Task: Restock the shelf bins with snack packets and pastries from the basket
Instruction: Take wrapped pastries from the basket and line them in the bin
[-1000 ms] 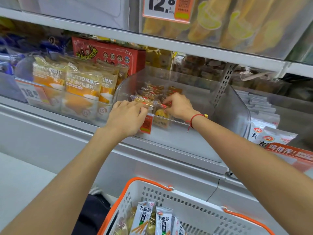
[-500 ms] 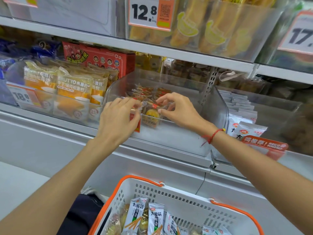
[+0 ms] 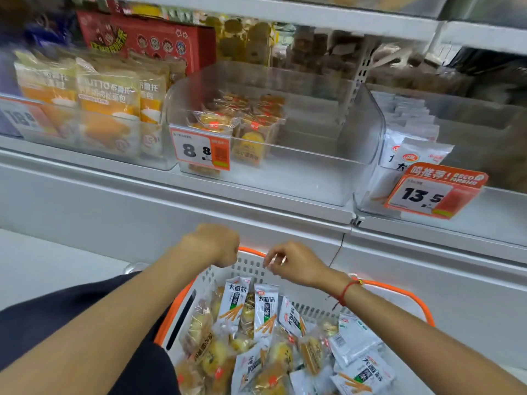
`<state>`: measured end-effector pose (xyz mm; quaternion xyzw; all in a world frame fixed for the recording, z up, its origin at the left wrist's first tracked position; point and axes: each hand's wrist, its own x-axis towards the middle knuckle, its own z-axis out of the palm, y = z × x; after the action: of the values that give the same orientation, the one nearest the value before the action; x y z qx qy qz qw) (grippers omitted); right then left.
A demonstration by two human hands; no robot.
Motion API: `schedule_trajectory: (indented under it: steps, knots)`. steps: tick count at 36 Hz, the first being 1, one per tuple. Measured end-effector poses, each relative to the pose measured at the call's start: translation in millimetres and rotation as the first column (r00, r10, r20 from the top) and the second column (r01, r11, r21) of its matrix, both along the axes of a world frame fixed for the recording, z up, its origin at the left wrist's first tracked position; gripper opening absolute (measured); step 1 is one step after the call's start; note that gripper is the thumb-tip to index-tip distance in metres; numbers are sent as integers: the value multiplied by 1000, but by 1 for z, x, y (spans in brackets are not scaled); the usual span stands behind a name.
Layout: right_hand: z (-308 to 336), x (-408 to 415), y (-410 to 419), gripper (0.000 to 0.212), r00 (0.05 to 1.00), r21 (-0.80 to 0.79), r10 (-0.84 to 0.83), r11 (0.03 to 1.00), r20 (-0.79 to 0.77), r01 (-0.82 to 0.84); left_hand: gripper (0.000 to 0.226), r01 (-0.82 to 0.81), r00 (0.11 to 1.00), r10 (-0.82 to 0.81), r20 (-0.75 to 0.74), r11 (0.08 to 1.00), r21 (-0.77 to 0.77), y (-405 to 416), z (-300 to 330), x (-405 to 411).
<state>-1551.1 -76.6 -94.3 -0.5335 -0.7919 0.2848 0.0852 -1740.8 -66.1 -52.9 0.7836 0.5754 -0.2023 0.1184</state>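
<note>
the left hand (image 3: 212, 245) hangs over the far rim of the basket (image 3: 399, 293), its fingers curled under and holding nothing that shows. the right hand (image 3: 293, 265) is just beside it, apart from it, over the same rim, fingers loosely bent with thumb and forefinger close together; nothing is visibly between them. a red string bracelet (image 3: 346, 290) sits on the right wrist.

below both hands the white basket with orange trim holds a jumble of white snack packets (image 3: 265, 310) printed with orange sticks, mixed with clear-wrapped yellow pastries (image 3: 216, 357).

up on the shelf, the clear middle bin (image 3: 362, 138) has a small cluster of wrapped pastries in the bin (image 3: 251, 121) at its left end, behind a price tag reading 8.8 (image 3: 204, 149); the rest of its floor is bare. the bin to the left holds orange bread bags (image 3: 107, 101), with a red box (image 3: 148, 38) behind. the bin to the right holds white packets on the shelf (image 3: 413, 152) behind a 13.5 price sign (image 3: 430, 191).
</note>
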Motion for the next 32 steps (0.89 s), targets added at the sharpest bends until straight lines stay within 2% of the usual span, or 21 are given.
schedule_trajectory:
  steps: [3, 6, 9, 11, 13, 16, 18, 20, 23, 25, 27, 30, 32]
  knots:
    - [-31, 1, -2, 18, 998, -133, -40, 990, 42, 45, 24, 1, 994, -15, -107, 991, -132, -2, -27, 9]
    - [-63, 2, -3, 18, 995, -259, -50, 963, 85, 70, 35, -39, 985, -2, -173, 972, -233, -3, -55, 13]
    - [-89, 2, -5, 20, 990, -363, -28, 929, 138, 77, 41, -84, 989, 38, -144, 941, -329, -5, -85, 11]
    - [-98, 1, -9, 26, 991, -442, 49, 897, 124, 11, 33, -92, 992, 47, -119, 906, -414, -8, -104, 10]
    - [-105, -2, -15, 40, 984, -574, 163, 814, 78, -90, 17, -96, 993, 51, -104, 866, -490, -11, -118, 9]
    - [-112, -7, -22, 63, 930, -730, 360, 654, 69, -199, 27, -132, 991, 87, -104, 791, -597, -11, -130, 8]
    - [-116, -9, -25, 68, 936, -744, 350, 637, 46, -202, 38, -158, 987, 110, -113, 727, -669, -13, -129, 11]
    - [-121, -9, -29, 65, 962, -721, 270, 673, 31, -165, 49, -148, 989, 96, -113, 650, -745, -18, -124, 14]
    - [-130, -9, -35, 70, 955, -724, 281, 678, 96, -126, 50, -128, 991, 47, -124, 589, -798, -22, -117, 18]
    - [-131, -10, -37, 67, 945, -722, 304, 680, 117, -129, 48, -105, 994, 31, -106, 577, -810, -24, -115, 19]
    - [-126, -10, -37, 54, 953, -710, 281, 694, 111, -122, 51, -87, 996, 22, -91, 578, -811, -25, -114, 20]
    - [-120, -11, -37, 39, 989, -742, 128, 669, 73, -32, 59, -60, 997, -9, -80, 584, -810, -25, -114, 18]
    - [-120, -16, -38, 42, 993, -749, 75, 662, 91, 18, 55, -49, 998, -6, -68, 635, -771, -26, -116, 16]
